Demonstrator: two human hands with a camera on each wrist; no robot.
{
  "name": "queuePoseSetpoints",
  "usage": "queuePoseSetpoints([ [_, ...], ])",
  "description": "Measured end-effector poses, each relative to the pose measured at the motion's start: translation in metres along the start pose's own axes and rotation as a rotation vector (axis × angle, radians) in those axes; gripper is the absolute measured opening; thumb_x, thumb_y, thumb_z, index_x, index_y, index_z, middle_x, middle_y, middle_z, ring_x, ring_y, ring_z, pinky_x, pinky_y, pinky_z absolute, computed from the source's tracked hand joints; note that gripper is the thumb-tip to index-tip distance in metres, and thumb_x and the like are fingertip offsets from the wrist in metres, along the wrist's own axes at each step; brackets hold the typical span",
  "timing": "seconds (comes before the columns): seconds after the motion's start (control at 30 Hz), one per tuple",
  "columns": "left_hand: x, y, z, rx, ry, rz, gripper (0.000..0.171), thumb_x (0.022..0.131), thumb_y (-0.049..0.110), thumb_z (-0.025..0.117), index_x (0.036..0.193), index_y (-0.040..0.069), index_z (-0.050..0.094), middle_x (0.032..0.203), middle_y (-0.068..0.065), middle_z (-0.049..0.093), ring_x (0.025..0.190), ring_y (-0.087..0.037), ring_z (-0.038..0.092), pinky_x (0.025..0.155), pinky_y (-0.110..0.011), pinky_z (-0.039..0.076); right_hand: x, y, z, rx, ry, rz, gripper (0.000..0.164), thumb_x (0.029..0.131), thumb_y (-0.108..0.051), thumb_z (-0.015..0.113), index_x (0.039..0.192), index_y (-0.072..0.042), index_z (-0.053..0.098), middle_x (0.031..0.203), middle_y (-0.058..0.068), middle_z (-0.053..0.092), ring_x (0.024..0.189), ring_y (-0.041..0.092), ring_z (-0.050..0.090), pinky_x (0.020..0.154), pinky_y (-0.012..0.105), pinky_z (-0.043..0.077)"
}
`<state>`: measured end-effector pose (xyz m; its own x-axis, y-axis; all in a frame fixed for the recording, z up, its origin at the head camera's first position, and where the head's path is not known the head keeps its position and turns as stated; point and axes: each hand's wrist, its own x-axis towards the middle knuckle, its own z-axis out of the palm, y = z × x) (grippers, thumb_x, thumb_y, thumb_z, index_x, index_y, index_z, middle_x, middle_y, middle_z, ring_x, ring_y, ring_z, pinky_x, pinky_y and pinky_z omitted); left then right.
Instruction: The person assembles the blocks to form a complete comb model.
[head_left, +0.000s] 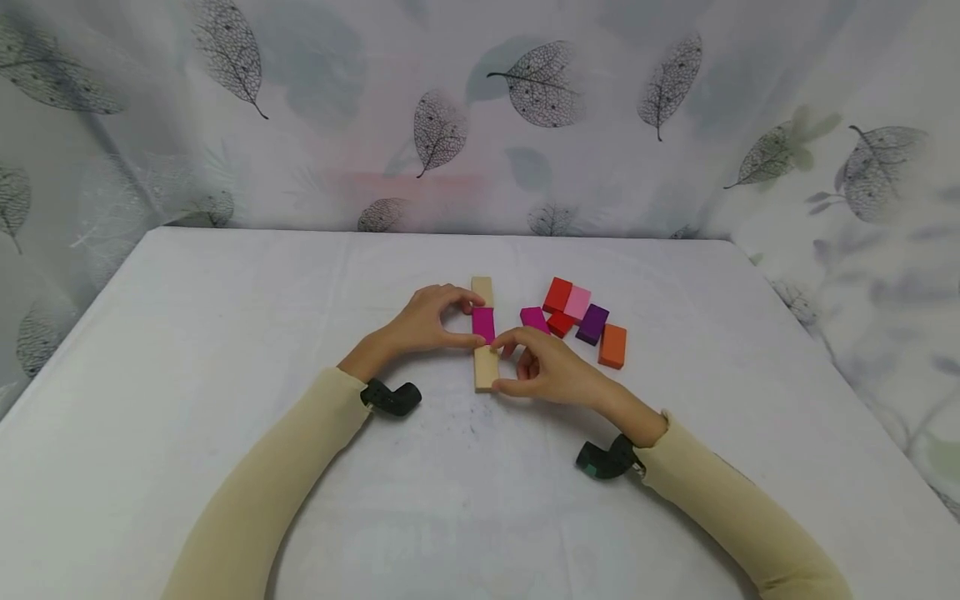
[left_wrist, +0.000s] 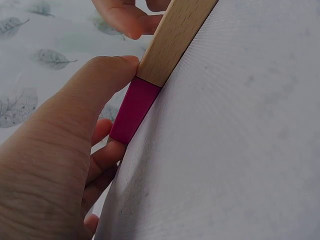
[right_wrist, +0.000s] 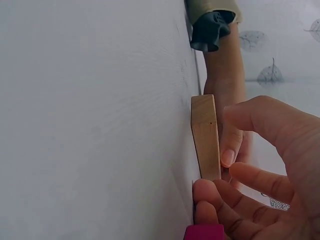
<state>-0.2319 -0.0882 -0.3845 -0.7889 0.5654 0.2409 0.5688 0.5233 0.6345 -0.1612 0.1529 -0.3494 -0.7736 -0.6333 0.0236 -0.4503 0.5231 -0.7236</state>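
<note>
A magenta block (head_left: pixel 483 325) lies in a row between a far wooden block (head_left: pixel 482 290) and a near wooden block (head_left: pixel 486 369). My left hand (head_left: pixel 431 321) pinches the magenta block lengthwise. In the left wrist view, its thumb (left_wrist: pixel 115 67) is at the joint with the near wooden block, its other fingers (left_wrist: pixel 107 155) at the opposite end. Just above the near wooden block (right_wrist: pixel 206 135), my right hand (head_left: pixel 551 367) has thumb and index finger spread, with a slight gap showing in the right wrist view. Its remaining fingers are bent.
Right of the row lie another magenta block (head_left: pixel 534 319), red blocks (head_left: pixel 557 295), a pink block (head_left: pixel 577 302), a purple block (head_left: pixel 592 324) and an orange block (head_left: pixel 612 346). A white cloth (head_left: pixel 300 283) covers the table, before a leaf-patterned curtain (head_left: pixel 322 125).
</note>
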Motion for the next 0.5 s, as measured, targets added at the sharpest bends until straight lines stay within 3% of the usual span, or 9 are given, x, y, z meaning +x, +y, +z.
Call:
queuePoseSetpoints([
  [0.2, 0.001, 0.0, 0.0, 0.002, -0.017, -0.019, 0.056, 0.078, 0.035, 0.081, 0.126, 0.014, 0.062, 0.107, -0.003, 0.061, 0.105, -0.02, 0.052, 0.104, -0.048, 0.029, -0.009, -0.001, -0.002, -0.013, 0.033, 0.013, 0.043, 0.084, -0.018, 0.077, 0.121, -0.004, 0.059, 0.101, 0.01, 0.06, 0.073, 0.014, 0.056, 0.065, 0.023, 0.049],
  [0.5, 0.0, 0.002, 0.0, -0.01, -0.016, -0.027, 0.056, 0.078, 0.035, 0.08, 0.126, 0.014, 0.061, 0.107, -0.003, 0.06, 0.105, -0.02, 0.051, 0.105, -0.049, 0.028, -0.019, 0.003, -0.005, 0.0, 0.124, -0.042, 0.035, 0.085, -0.01, 0.075, 0.116, -0.001, 0.062, 0.105, 0.011, 0.064, 0.089, 0.022, 0.061, 0.074, 0.03, 0.055],
])
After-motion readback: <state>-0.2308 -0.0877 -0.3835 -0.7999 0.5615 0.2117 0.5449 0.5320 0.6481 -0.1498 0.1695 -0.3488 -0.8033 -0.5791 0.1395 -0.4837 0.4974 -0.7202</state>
